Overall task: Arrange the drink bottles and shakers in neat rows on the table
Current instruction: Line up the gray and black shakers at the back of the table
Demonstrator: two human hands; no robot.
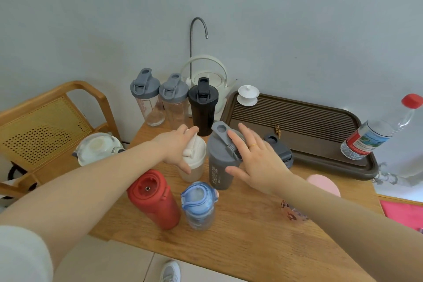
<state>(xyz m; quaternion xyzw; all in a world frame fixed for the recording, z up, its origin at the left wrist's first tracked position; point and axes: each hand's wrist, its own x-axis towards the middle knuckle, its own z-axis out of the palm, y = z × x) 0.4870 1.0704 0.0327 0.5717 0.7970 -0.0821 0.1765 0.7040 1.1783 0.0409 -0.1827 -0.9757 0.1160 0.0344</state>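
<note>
At the back of the wooden table (240, 242) stand three shakers in a row: two clear ones with grey lids (146, 98) (175, 101) and a black one (203, 107). My left hand (176, 146) is closed over the lid of a cream shaker (194, 168). Beside it my right hand (254, 158) lies with fingers spread against the lid of a grey shaker (218, 167), thumb at its side. In front stand a red bottle (155, 199) and a blue-lidded bottle (199, 206). A dark-lidded shaker (280, 149) is partly hidden behind my right hand.
A brown tea tray (297, 110) fills the right back, holding a white lidded cup (248, 95) and a red-capped water bottle (370, 135). A white kettle (206, 75) stands behind the shakers. A pink patterned cup (295, 213) sits under my right arm. A wooden chair (45, 126) stands to the left.
</note>
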